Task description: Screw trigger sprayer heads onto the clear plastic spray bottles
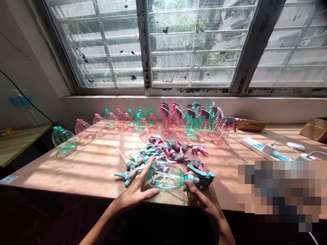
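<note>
A clear green spray bottle (165,176) lies on its side just above the wooden table's near edge (76,173). My left hand (136,190) wraps around its base end. My right hand (201,197) grips the neck, where a teal and grey trigger sprayer head (203,177) sits on the bottle. Behind the bottle lies a loose pile of pink and teal trigger heads (166,153) with dip tubes.
Several uncapped pink and green bottles (122,122) stand at the back left; one green bottle (63,139) stands apart at far left. Bottles with sprayers fitted (194,122) cluster at back centre. A power strip (263,148), cardboard boxes (315,127) and a blurred patch are on the right.
</note>
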`<state>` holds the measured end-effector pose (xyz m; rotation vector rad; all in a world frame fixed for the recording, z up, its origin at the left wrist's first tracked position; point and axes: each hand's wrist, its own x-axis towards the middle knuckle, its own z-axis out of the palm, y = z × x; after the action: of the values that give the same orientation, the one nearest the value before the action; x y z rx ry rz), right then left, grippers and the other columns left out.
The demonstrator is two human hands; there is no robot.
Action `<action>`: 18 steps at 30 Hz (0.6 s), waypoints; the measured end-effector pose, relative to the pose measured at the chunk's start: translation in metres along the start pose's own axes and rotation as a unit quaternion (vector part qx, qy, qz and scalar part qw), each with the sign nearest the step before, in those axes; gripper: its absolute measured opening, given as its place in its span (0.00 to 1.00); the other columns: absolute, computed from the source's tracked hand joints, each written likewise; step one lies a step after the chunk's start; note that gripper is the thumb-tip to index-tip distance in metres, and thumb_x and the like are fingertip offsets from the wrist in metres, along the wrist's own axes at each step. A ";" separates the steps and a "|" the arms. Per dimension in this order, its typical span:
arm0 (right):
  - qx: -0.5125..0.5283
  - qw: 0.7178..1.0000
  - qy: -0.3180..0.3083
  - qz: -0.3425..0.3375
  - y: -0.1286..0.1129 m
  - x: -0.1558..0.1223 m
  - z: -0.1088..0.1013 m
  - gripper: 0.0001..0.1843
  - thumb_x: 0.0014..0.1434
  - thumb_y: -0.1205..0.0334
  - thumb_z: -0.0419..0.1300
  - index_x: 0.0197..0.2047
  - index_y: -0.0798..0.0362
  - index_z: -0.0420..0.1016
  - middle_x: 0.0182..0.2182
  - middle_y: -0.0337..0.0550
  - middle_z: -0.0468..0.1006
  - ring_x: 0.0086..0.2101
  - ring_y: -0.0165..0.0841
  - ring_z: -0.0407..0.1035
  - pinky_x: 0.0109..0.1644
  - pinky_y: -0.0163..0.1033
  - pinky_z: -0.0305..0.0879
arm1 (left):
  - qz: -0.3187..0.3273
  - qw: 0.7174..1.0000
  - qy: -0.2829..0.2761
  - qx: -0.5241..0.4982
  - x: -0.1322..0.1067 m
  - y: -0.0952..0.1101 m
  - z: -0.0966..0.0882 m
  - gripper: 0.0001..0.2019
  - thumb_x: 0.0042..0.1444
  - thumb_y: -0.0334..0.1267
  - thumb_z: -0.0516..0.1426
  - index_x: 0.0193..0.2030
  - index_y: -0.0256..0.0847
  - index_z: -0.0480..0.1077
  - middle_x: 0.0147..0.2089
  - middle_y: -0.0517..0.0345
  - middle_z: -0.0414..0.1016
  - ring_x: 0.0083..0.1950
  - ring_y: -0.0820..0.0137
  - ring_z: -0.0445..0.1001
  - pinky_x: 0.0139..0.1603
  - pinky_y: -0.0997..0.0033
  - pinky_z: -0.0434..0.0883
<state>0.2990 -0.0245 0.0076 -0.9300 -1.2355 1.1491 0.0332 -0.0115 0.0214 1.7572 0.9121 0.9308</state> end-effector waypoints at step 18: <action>0.029 0.999 -0.005 0.015 0.009 0.006 -0.003 0.22 0.57 0.40 0.69 0.35 0.52 0.78 0.23 0.40 0.78 0.22 0.32 0.67 0.26 0.36 0.64 | -0.011 0.998 0.005 -0.062 0.002 -0.004 0.005 0.47 0.64 0.47 0.64 0.79 0.59 0.36 0.82 0.59 0.36 0.81 0.49 0.37 0.78 0.48 0.46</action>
<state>0.3002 -0.0167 -0.0001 -0.9023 -1.1927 1.2076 0.0380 -0.0102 0.0167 1.6368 0.8599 0.9615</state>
